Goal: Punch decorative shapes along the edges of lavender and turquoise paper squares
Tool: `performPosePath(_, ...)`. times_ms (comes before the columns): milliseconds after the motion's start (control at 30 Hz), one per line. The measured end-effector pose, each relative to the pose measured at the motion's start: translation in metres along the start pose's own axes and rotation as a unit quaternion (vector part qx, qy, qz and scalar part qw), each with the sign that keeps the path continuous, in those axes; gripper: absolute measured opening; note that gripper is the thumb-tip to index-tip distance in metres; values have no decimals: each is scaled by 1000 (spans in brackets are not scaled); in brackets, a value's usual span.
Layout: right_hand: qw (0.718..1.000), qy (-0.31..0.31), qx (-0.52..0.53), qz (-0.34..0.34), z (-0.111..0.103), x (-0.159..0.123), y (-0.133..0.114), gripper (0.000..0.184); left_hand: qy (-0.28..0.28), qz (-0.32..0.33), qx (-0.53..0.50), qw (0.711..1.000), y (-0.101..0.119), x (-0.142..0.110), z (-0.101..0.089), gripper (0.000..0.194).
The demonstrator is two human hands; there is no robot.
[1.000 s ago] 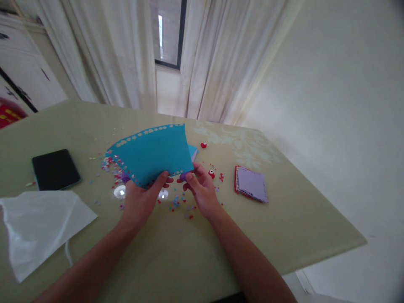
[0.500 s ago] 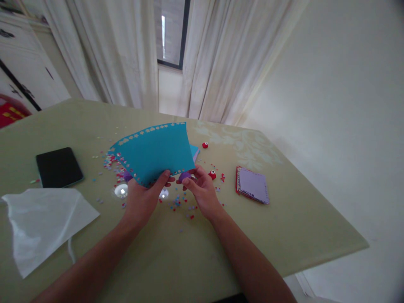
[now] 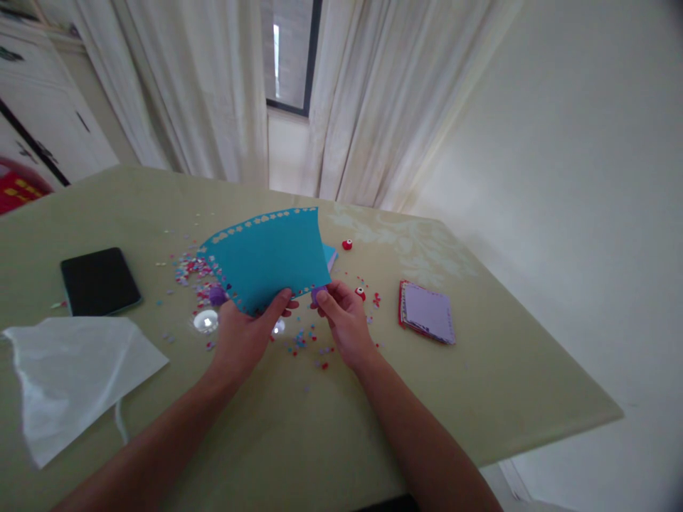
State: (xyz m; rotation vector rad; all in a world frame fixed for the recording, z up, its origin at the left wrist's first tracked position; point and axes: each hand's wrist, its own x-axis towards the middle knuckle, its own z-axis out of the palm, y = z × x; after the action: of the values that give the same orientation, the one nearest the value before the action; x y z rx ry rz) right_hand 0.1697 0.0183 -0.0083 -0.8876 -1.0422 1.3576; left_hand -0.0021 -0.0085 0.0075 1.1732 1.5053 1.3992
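A sheet of blue paper (image 3: 267, 256) with small shapes punched along its edges is held up above the table. My left hand (image 3: 248, 334) pinches its lower edge, thumb on top. My right hand (image 3: 344, 316) is closed on a purple craft punch (image 3: 319, 293) at the sheet's lower right corner. Another purple punch (image 3: 217, 295) lies left of my left hand, partly ringed by confetti (image 3: 195, 270) in red, white and blue. Two red punches (image 3: 347, 244) rest beyond and beside my right hand. Behind the sheet, more folded blue paper (image 3: 329, 256) peeks out.
On the right lies a stack of purple and red paper (image 3: 427, 313). A black tablet (image 3: 101, 282) and a white sheet or bag (image 3: 80, 377) with a cord are on the left. Paper bits are scattered over the green tablecloth (image 3: 512, 384). Curtains (image 3: 203, 92) hang behind.
My right hand and the purple punch have moved slightly right along the lower edge, up to the corner. The blue sheet has shifted a little right, uncovering more of the other purple punch.
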Motion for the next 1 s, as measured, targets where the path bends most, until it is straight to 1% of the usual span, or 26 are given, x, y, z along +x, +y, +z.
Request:
performPosePath(67,1000,0,2,2,-1,0,0,40,-3,0,3,1000,-1,0,0,36)
performPosePath(233,999,-39,0,15,1,-3,0,39,-3,15,-4,1000,-5,1,1,32)
performPosePath(333,999,-37,0,18,3,-4,-1,41,-15,30,-15,999,-3,1,2,28)
performPosePath(500,999,-28,-37,24,2,-3,-2,40,-19,28,-26,999,2,0,3,25)
performPosePath(600,998,-25,-52,30,1,-2,0,43,-28,28,-29,999,2,0,4,24)
performPosePath(733,999,-4,-14,28,-1,-1,3,48,-41,26,-37,998,0,2,3,27)
performPosePath(867,999,16,34,35,-2,2,2,51,-42,5,-32,999,1,1,3,28)
performPosePath(1000,998,20,44,43,-2,3,0,53,-47,-9,-37,998,4,0,4,28)
